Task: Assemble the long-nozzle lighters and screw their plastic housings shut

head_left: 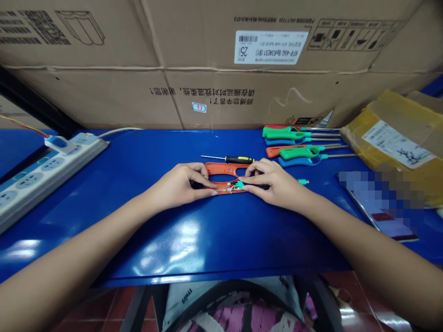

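Note:
An orange lighter casing lies opened in two halves on the blue table. Its lower casing half (223,190) carries a clear and metal mechanism (226,187) and a green trigger (238,185). My left hand (182,186) is closed, thumb and fingers gripping the left end of that half. With its fingertips pinched, my right hand (275,184) is at the green trigger, covering the right end of the casing. Just beyond lies the upper casing half (218,169), with a finger hole. A small green end piece (303,181) pokes out to the right of my right hand.
A black and yellow screwdriver (238,159) lies behind the casing. Several assembled lighters (290,152) are piled at the back right, near a yellow-taped package (391,143) and a phone (380,207). At left sits a power strip (48,170); a large cardboard box (207,60) stands behind.

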`<state>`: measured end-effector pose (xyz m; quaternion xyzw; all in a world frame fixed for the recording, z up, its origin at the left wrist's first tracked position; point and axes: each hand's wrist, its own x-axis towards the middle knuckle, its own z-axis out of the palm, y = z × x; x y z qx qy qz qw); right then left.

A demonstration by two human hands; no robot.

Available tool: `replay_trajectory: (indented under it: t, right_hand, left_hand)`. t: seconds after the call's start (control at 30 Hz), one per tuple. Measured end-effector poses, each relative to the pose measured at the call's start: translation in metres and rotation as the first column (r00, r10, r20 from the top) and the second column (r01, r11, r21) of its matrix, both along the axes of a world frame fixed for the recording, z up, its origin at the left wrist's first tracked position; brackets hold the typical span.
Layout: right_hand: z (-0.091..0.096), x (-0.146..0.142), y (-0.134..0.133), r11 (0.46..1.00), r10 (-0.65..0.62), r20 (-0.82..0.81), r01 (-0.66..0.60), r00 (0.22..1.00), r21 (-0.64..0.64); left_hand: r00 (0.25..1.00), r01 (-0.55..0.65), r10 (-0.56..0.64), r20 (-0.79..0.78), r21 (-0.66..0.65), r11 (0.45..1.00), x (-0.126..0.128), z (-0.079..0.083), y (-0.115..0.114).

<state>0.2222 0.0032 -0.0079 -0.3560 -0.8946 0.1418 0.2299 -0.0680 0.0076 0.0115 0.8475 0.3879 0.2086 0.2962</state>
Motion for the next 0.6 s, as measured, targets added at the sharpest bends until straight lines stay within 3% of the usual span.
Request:
replay_trajectory:
  t: [0.23,0.33,0.47,0.6]
  right_hand:
    - [0.005,-0.002,-0.006,0.998,-0.050,0.067,0.047,0.997,0.048]
    - [0.007,-0.003,-0.006,0.998,-0.065,-0.030,0.066,0.997,0.024]
    - [0.011,0.001,0.000,0.979,-0.190,-0.231,0.201,0.954,0.029]
    - [0.011,0.009,0.007,0.954,-0.274,-0.191,0.291,0.943,0.069]
  left_hand:
    - [0.999,-0.043,0.044,0.015,-0.044,0.998,0.001,0.000,-0.002]
    - [0.999,-0.045,0.045,0.018,-0.007,0.999,0.002,0.000,-0.001]
    - [0.996,-0.076,0.075,0.039,0.038,0.996,0.003,0.002,0.000]
    - [0.996,-0.066,0.063,0.068,0.036,0.997,0.002,0.002,0.001]
